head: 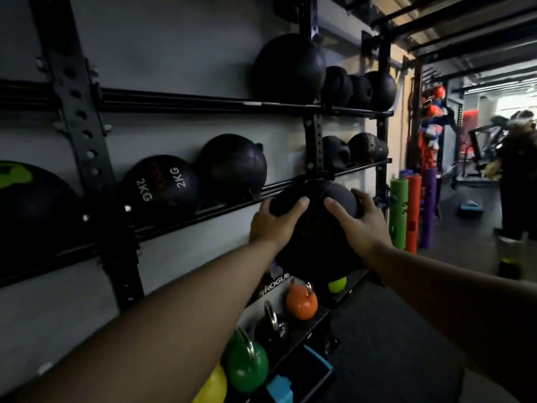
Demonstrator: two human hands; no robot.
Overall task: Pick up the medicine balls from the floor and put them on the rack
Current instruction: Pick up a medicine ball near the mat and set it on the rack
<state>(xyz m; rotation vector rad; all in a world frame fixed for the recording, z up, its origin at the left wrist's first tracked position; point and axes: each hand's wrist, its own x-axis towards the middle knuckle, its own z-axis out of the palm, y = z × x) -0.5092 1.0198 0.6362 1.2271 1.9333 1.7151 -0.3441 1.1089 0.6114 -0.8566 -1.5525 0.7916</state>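
A large black medicine ball is held in front of me at the level of the middle shelf rail of the black wall rack. My left hand grips its upper left side and my right hand its upper right side. The ball's top touches or nearly touches the rail; I cannot tell which. On that shelf to the left sit a 2KG ball and another black ball.
More black balls fill the top shelf and the far end of the middle shelf. Kettlebells in orange, green and yellow stand below. Coloured foam rollers stand at the rack's end. A person stands at far right.
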